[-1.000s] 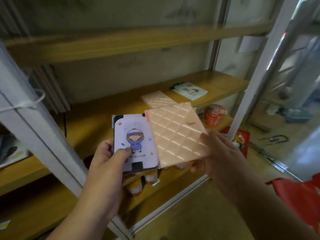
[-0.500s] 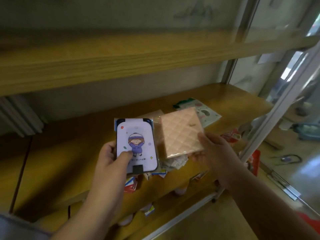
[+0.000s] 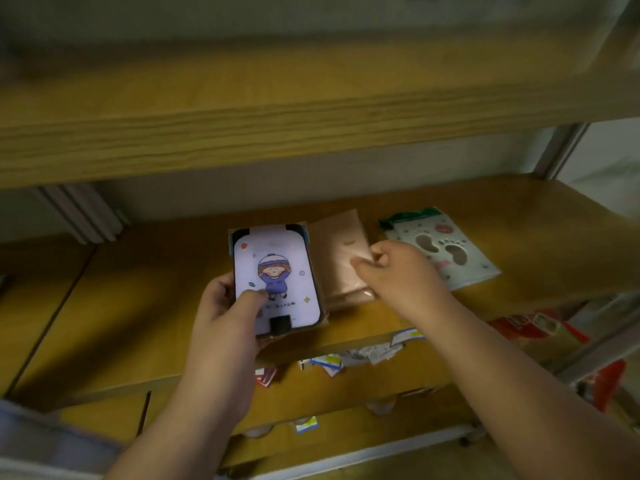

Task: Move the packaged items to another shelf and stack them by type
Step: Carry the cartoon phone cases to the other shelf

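Observation:
My left hand (image 3: 227,315) grips a lilac packaged item with a cartoon child on it (image 3: 275,277), held over the wooden shelf (image 3: 138,306), thumb across its front. Right beside it, my right hand (image 3: 398,275) pinches a pink quilted package (image 3: 337,261) that lies low on the shelf, seemingly on another pink package of the same kind. A pale package printed with footprints (image 3: 446,251) lies flat on the shelf just right of my right hand.
An upper wooden shelf (image 3: 277,109) hangs close overhead. Below the shelf edge, a lower level holds small packets (image 3: 349,356) and red bags (image 3: 540,329). A grey metal upright (image 3: 561,150) stands at the back right. Pale slats (image 3: 79,216) lean at the back left.
My right hand has lowered the pink quilted package from mid-air down onto the shelf. My left hand with the lilac package has moved forward over the shelf. The view has shifted closer to the shelf.

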`<action>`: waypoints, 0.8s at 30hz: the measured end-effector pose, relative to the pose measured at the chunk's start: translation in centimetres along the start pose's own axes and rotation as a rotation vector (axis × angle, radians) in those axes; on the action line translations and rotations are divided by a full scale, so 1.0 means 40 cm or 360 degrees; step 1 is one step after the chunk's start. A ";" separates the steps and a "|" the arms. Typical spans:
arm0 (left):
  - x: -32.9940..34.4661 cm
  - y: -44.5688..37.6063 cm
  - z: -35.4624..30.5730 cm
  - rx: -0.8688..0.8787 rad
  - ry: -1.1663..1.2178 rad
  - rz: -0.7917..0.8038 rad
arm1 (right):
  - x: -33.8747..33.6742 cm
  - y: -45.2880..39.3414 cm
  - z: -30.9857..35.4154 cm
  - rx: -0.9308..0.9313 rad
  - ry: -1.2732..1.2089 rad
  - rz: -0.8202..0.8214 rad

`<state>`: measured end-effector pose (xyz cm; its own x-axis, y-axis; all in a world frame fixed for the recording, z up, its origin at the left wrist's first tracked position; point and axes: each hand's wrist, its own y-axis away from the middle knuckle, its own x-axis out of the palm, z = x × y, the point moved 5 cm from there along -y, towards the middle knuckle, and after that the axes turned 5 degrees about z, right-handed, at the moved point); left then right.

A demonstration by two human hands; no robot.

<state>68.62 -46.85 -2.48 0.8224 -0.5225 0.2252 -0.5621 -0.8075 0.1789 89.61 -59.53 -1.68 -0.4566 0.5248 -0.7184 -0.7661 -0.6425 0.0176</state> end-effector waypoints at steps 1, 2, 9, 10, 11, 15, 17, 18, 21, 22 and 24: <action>0.013 0.004 -0.001 0.0006 0.0015 -0.0037 | -0.009 -0.005 -0.001 -0.0055 0.0185 0.0007; 0.025 0.008 -0.002 0.0016 0.0026 -0.0074 | -0.020 -0.010 -0.004 -0.0107 0.0311 0.0003; 0.137 0.027 0.026 0.0020 0.0078 -0.0247 | -0.147 -0.024 -0.056 -0.0523 0.0257 -0.0066; 0.162 0.028 0.032 0.0007 0.0089 -0.0234 | -0.172 -0.016 -0.076 -0.0544 0.0226 -0.0056; 0.189 0.029 0.038 -0.0001 0.0094 -0.0215 | -0.197 -0.009 -0.100 -0.0548 0.0195 -0.0035; 0.309 0.024 0.066 -0.0002 0.0094 -0.0132 | -0.315 0.017 -0.207 -0.0510 0.0295 -0.0017; 0.381 0.018 0.081 -0.0031 0.0156 -0.0008 | -0.380 0.028 -0.259 -0.0476 0.0377 -0.0092; 0.422 0.015 0.092 -0.0076 0.0220 0.0081 | -0.412 0.033 -0.286 -0.0445 0.0389 -0.0124; 0.549 0.012 0.120 -0.0259 0.0386 0.0312 | -0.495 0.045 -0.369 -0.0314 0.0346 -0.0178; 0.591 0.012 0.129 -0.0301 0.0384 0.0363 | -0.521 0.050 -0.393 -0.0282 0.0331 -0.0206; 0.678 0.014 0.144 -0.0345 0.0301 0.0449 | -0.569 0.063 -0.438 -0.0240 0.0317 -0.0267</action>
<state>91.11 -63.07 -1.79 0.6138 -0.6395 0.4630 -0.7857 -0.5525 0.2784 106.01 -82.88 2.54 -0.2203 0.5200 -0.8253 -0.7408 -0.6396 -0.2053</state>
